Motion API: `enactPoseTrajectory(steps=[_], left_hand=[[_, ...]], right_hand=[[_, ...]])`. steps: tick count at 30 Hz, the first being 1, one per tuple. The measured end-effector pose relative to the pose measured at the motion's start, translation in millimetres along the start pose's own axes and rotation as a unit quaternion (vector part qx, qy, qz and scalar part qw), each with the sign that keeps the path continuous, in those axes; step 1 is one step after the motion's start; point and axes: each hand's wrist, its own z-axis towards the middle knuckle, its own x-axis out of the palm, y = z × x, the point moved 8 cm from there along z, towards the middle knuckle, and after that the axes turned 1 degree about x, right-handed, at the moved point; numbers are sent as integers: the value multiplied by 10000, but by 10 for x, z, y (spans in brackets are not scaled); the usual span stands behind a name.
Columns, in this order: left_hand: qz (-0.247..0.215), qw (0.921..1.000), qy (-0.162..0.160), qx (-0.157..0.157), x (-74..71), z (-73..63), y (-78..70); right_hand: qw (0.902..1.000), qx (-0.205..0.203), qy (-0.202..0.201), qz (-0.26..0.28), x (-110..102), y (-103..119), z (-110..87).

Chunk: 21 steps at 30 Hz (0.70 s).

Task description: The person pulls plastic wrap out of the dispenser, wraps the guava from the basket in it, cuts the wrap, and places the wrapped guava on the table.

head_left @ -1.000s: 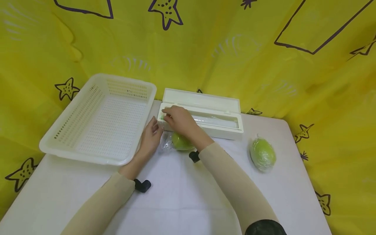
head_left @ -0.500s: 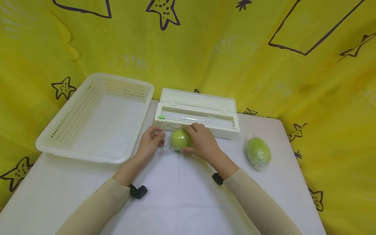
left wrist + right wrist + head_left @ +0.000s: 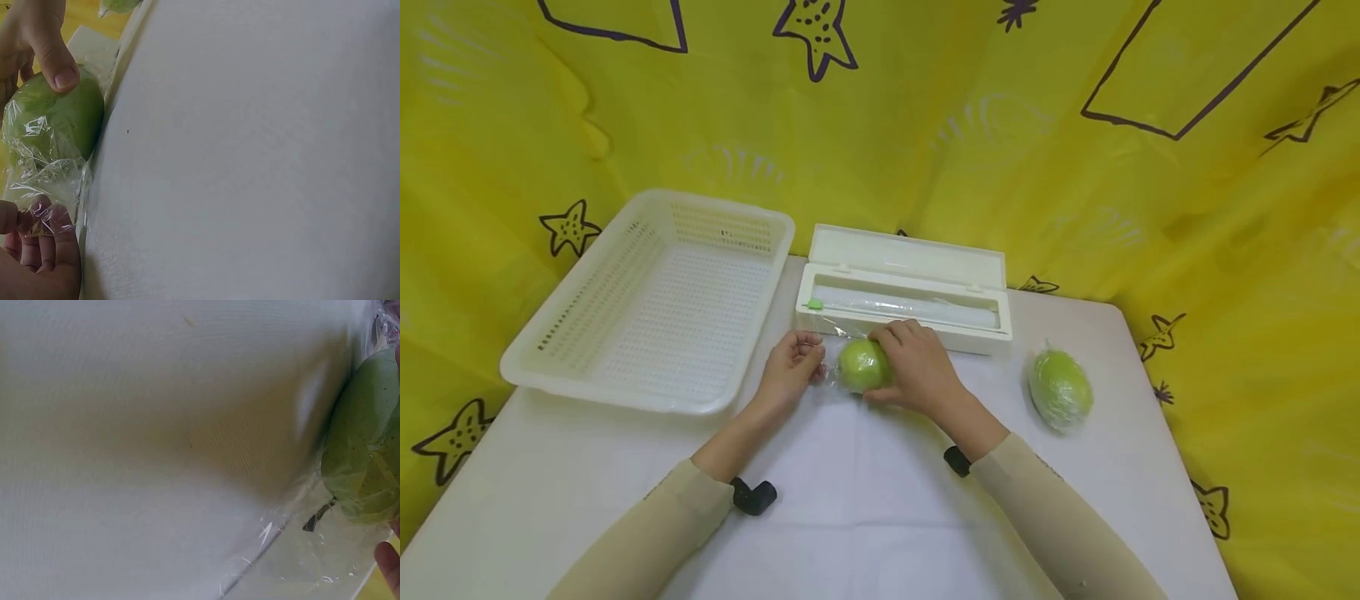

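Observation:
A green mango (image 3: 861, 365), partly covered in clear cling film (image 3: 50, 178), lies on the white cloth close to the cling film box (image 3: 962, 340). My right hand (image 3: 917, 367) grips the mango from its right side, thumb nearest me. To the left, my left hand (image 3: 792, 362) pinches the gathered film between thumb and fingers. The right wrist view shows a dark stem (image 3: 319, 515) under loose film at the mango's other end. The box's lid stands raised, with a film roll (image 3: 917, 310) inside and a green slider (image 3: 815, 304) at the left end.
A cream perforated basket (image 3: 625, 404) stands at the left, near my left forearm. Another film-wrapped green mango (image 3: 1060, 390) lies at the right. Behind the table (image 3: 887, 533) hangs a yellow printed curtain (image 3: 880, 150).
My right hand has moved from the slider end of the box to the mango and now grips it. My left hand has come slightly towards me and now pinches the film.

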Motion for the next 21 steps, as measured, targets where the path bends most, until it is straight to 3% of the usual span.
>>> enactPoseTrajectory(steps=[5,9,11,16,21], left_hand=[[249,9996,-106,81,-17,63,-14],[506,9984,-69,233,-34,79,-48],[612,9974,-50,372,-28,80,-66],[775,9952,-160,573,-21,84,-77],[1172,9907,-87,684,35,96,-87]], right_hand=[[9995,119,-8,290,-114,25,96],[9980,174,-219,562,-299,175,424],[9980,199,-138,578,-336,268,639],[9979,416,254,432,-238,399,1090],[9959,772,357,299,-132,401,1241]])
